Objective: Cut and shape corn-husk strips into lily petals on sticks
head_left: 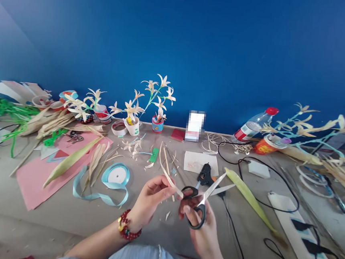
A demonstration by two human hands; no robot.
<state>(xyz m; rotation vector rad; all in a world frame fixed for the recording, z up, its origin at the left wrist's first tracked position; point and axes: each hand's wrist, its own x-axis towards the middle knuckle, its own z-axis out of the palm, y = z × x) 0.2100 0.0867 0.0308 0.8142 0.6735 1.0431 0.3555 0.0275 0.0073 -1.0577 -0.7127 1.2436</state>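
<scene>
My left hand (153,194) pinches a pale, narrow strip of dried husk (167,175) between thumb and fingers, its upper end curving up and away. A beaded red bracelet circles that wrist. In my right hand (205,225) is a pair of scissors (214,189) with black handles, thumb through one loop. The blades stand apart and point up and to the right, away from the strip. The strip's lower end is close to the other handle loop; whether they touch I cannot tell. Beyond the blades lies a black glue gun (205,173) by a white card (201,162).
A blue ribbon roll (117,175) lies left of my hands, near pink paper (35,182). Husk flowers stand in cups (131,126) along the blue wall. To the right are a green husk (251,199), a power strip (291,224), black cables and a plastic bottle (251,126).
</scene>
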